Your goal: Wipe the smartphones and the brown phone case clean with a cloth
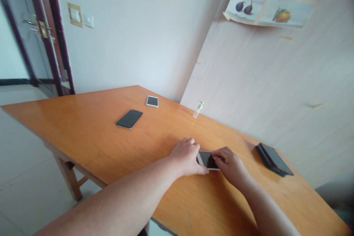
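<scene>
A white-framed smartphone (206,159) lies on the wooden table in front of me, its dark screen facing up. My left hand (188,156) grips its left end, with the thumb along the near edge and the fingers at the far side. Over the right part of the screen, my right hand (228,162) is closed in a pinch. A small dark bit shows at its fingertips, too small and too hidden to name. The right end of the phone is covered by this hand.
On the table (91,132) lie a black smartphone (129,119) and a smaller white-edged phone (152,101). A clear pump bottle (197,110) stands near the wall-side edge. A stack of dark flat devices (275,159) sits at the right. Fruit paintings (276,2) hang above.
</scene>
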A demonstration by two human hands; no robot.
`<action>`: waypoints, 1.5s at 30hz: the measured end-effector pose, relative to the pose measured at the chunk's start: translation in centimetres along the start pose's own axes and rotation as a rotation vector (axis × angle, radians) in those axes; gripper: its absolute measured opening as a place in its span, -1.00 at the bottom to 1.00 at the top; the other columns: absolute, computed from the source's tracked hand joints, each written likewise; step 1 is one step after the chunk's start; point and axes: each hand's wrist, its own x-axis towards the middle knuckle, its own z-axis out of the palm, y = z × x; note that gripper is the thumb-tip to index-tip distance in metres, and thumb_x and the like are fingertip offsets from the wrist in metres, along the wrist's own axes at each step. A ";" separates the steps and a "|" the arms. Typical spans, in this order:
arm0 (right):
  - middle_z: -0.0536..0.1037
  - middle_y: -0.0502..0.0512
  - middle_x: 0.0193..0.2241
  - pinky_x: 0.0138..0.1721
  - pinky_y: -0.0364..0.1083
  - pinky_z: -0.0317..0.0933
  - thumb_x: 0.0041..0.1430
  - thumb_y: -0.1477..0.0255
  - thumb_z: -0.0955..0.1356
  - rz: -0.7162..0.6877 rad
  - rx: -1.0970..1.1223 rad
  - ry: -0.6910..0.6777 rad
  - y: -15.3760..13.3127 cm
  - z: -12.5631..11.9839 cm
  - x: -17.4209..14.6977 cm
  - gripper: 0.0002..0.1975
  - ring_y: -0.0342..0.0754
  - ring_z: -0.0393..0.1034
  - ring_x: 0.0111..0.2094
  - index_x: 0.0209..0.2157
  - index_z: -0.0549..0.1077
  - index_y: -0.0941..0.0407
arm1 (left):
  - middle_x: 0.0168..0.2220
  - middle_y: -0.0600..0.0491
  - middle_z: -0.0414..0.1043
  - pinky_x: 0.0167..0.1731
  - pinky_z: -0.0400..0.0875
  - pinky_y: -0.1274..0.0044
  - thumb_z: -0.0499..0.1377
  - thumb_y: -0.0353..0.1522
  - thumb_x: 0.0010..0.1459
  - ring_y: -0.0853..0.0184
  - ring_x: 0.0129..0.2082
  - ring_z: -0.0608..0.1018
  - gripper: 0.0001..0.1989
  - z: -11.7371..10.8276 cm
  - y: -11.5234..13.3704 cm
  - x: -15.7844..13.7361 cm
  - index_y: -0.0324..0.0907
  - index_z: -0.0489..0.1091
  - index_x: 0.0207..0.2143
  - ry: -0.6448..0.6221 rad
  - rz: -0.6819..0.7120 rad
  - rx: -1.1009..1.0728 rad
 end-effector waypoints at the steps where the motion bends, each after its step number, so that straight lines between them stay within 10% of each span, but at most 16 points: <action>1: 0.50 0.10 -0.33 -0.20 -0.10 0.23 0.10 0.41 0.27 -0.023 0.020 -0.027 -0.4 -0.1 -0.1 -0.81 -0.03 0.40 -0.25 -0.35 0.53 0.09 | -0.19 -0.08 0.38 -0.17 0.36 0.34 0.27 0.15 -0.26 0.08 -0.14 0.44 -0.37 0.1 0.0 0.0 -0.14 0.40 -0.29 0.005 0.001 -0.001; 11: 0.51 0.07 -0.37 -0.26 -0.07 0.21 0.07 0.39 0.26 0.100 -0.033 0.003 2.2 -0.6 0.1 -0.82 -0.02 0.40 -0.31 -0.34 0.48 0.10 | -0.19 -0.07 0.39 -0.18 0.36 0.36 0.28 0.15 -0.26 0.09 -0.14 0.45 -0.37 0.0 -0.1 0.0 -0.13 0.41 -0.26 0.011 0.017 -0.005; 20: 0.47 -0.04 -0.52 -0.46 -0.13 0.20 0.09 0.27 0.29 0.271 0.374 0.060 1.4 -0.3 -0.1 -0.80 -0.09 0.35 -0.51 -0.28 0.37 0.08 | -0.18 -0.07 0.40 -0.19 0.36 0.35 0.28 0.14 -0.25 0.07 -0.14 0.45 -0.39 -0.3 0.1 0.0 -0.12 0.41 -0.30 -0.004 0.008 0.002; 30: 0.50 0.07 -0.44 -0.34 -0.10 0.19 0.12 0.38 0.25 0.188 -0.107 0.155 3.0 -0.5 0.4 -0.80 -0.02 0.40 -0.34 -0.45 0.50 0.08 | -0.19 -0.08 0.40 -0.18 0.37 0.34 0.29 0.12 -0.24 0.06 -0.12 0.45 -0.41 -0.3 -0.1 0.0 -0.14 0.41 -0.30 0.006 0.011 0.000; 45: 0.49 0.08 -0.37 -0.20 -0.09 0.23 0.10 0.43 0.30 0.084 -0.055 -0.024 1.4 -1.2 0.0 -0.84 -0.02 0.41 -0.26 -0.37 0.53 0.10 | -0.19 -0.06 0.40 -0.19 0.37 0.36 0.29 0.11 -0.24 0.08 -0.14 0.45 -0.41 -0.5 0.0 0.0 -0.12 0.41 -0.28 -0.003 0.006 0.001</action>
